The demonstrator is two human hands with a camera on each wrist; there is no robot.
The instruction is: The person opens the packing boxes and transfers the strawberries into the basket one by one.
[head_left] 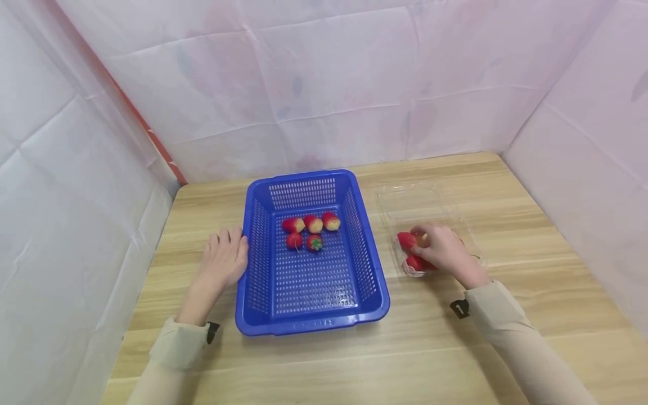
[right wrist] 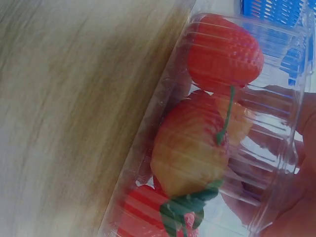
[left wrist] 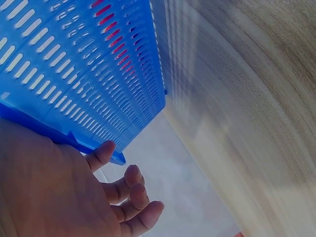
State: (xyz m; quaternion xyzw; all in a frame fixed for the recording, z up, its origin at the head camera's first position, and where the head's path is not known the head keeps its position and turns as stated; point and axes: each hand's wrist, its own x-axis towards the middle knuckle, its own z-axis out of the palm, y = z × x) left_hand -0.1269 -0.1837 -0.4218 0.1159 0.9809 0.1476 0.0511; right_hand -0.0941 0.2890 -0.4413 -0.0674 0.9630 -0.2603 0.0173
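The right hand [head_left: 442, 247] reaches into a clear plastic container [head_left: 414, 272], its fingers curled about a red fruit with a paler end [head_left: 405, 239]; thumb and fingertips appear to pinch it at that paler end. Another red fruit [head_left: 414, 262] lies just below that hand, on the side nearer the person. In the right wrist view, more fruit shows through the container's ribbed wall, beside the right hand's fingers: a yellowish-red one [right wrist: 190, 153] with dark green leaves near it, and a red one [right wrist: 140, 212] farther down. The container's clear lid [head_left: 412, 201] is folded back on the desk [head_left: 314, 371], just beyond the right hand.

The left hand [head_left: 223, 259] rests against the near-side rim of a blue basket [head_left: 314, 324], palm and thumb side touching it; its fingers are relaxed and a little bent, gripping nothing. The basket stands between the two hands. In it, to the right of the left hand and well apart from the right hand, are five fruits: a row of three red-and-yellow ones [head_left: 313, 224], with a round red one [head_left: 294, 241] and a green-leaved red one [head_left: 314, 243] on the person's side of that row.
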